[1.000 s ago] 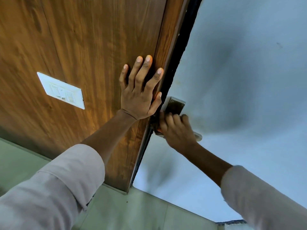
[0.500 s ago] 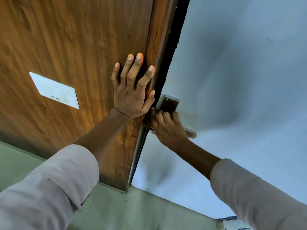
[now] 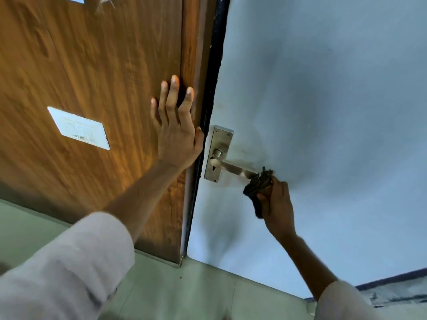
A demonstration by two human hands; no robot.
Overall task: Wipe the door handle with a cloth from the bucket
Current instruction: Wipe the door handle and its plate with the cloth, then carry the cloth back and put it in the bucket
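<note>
your right hand (image 3: pixel 276 202) clutches a dark cloth (image 3: pixel 258 188) — its fingers mostly hidden behind the bunched fabric — pressed to the tip of the door handle (image 3: pixel 235 168). your left hand (image 3: pixel 176 132) lies flat, fingers spread, on the wooden panel (image 3: pixel 92 65) just left of the handle plate (image 3: pixel 218 144).

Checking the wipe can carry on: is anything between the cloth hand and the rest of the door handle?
Nothing visible. The right hand holds the dark cloth at the free tip of the door handle; the lever back to its plate is bare. The left hand rests flat on the wooden panel, clear of the lever.
</note>
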